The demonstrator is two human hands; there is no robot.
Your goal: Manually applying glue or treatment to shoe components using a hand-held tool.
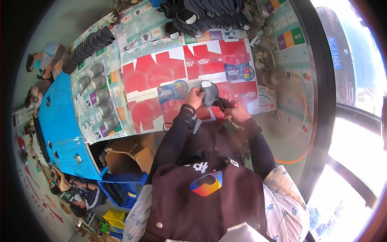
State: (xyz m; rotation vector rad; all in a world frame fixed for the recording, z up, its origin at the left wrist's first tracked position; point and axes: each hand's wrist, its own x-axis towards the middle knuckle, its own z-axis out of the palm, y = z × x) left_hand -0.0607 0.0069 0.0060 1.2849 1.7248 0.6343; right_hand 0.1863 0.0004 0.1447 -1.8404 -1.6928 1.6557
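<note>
My left hand (194,98) grips the left edge of a dark, rounded shoe-upper-like piece (209,95) with a pale patch at its far end. Just right of it, my right hand (240,113) is closed around a black hand tool (219,104) with a red end; it looks like a small spray gun, though its exact kind is unclear. The tool's dark front part is right beside the piece. Below both hands lies a red and white printed cardboard sheet (155,72) covering the table.
Dark curved pieces are stacked at the far edge (213,18) and in a row at far left (88,48). Several grey rounded pieces (102,96) lie on the left. An orange hose (296,159) loops at right. A cardboard box (135,155) and blue crate (131,187) stand lower left; people work beyond.
</note>
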